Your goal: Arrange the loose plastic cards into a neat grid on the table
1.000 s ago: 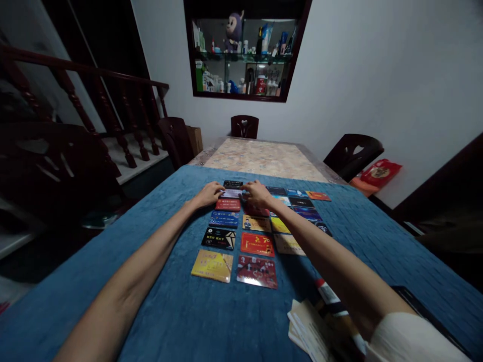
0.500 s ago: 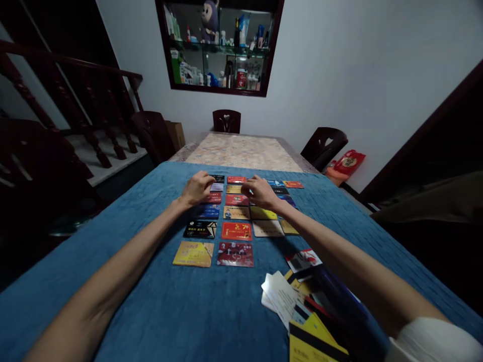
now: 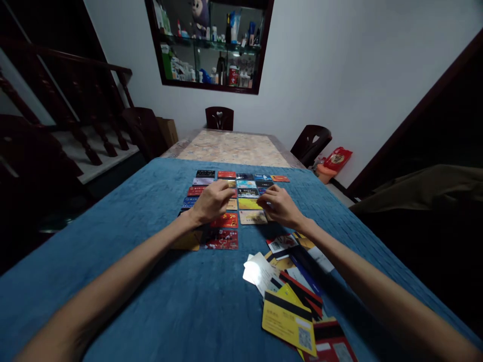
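Observation:
Plastic cards lie face up in rows on the blue cloth. My left hand [image 3: 213, 202], fingers curled in, is over the left columns, above a red card [image 3: 228, 220] and a maroon card [image 3: 222, 240]. My right hand [image 3: 282, 206] is bent into a pinch at the right edge of a yellow card [image 3: 248, 203] and a beige card [image 3: 252, 217]. Whether either hand holds anything is hidden by the fingers. My left wrist partly covers a gold card [image 3: 188, 242]. Nearer me is a loose heap of overlapping cards, topped by a yellow striped card [image 3: 289, 319].
The blue cloth [image 3: 151, 301] covers the near part of the table; its patterned far end [image 3: 230, 146] is bare of cloth. Dark chairs [image 3: 311, 143] stand around it. A red bag [image 3: 337, 158] rests by the wall, under which no cards lie. A glass-shelved cabinet [image 3: 211, 45] is behind.
Both hands have come nearer me, and my right hand has moved slightly right in the picture. The far rows of cards are now uncovered. The view has tilted and shifted.

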`<state>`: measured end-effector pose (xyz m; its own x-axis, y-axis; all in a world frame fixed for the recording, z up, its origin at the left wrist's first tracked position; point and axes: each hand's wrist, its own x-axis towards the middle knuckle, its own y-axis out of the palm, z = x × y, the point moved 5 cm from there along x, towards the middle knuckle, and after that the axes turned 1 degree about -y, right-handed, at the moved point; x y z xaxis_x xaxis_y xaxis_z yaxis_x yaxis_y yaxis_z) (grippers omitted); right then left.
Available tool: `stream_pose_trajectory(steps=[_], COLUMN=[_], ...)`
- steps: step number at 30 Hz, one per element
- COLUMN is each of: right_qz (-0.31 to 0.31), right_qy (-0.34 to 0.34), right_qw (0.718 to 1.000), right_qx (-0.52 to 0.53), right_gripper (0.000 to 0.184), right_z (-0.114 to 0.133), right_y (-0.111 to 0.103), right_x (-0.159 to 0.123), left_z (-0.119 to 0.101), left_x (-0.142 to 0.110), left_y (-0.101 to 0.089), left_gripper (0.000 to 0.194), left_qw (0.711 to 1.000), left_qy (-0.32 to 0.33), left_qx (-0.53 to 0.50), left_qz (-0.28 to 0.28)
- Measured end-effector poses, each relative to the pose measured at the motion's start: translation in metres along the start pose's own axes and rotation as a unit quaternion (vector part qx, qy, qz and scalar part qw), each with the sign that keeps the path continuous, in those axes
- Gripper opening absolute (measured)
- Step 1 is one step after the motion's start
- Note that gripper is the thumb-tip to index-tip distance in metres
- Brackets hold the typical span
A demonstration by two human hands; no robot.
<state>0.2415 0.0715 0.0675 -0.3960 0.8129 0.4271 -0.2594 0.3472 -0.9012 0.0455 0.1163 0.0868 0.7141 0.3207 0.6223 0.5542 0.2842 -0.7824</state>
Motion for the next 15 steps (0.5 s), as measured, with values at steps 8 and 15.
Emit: stream_pose_trajectory(steps=[8, 15], right_qz=[0.000, 0.063], right_qy=[0.019, 0.007], right_qw=[0.999, 0.993], right_qx=[0.026, 0.096], right_gripper=[0.021, 0.019], right_z=[0.002, 0.005], right_y=[-0.022, -0.022], right_x=[-0.062, -0.103], left_z=[-0.067, -0.128], left_x=[-0.006, -0.005], left_y=[0.011, 0.037], left_gripper=[0.024, 0.011], left_qw=[0.998, 0.991], left_qy=[0.051, 0.094], left_qx=[-0.038, -0.066], left_qz=[0.020, 0.074])
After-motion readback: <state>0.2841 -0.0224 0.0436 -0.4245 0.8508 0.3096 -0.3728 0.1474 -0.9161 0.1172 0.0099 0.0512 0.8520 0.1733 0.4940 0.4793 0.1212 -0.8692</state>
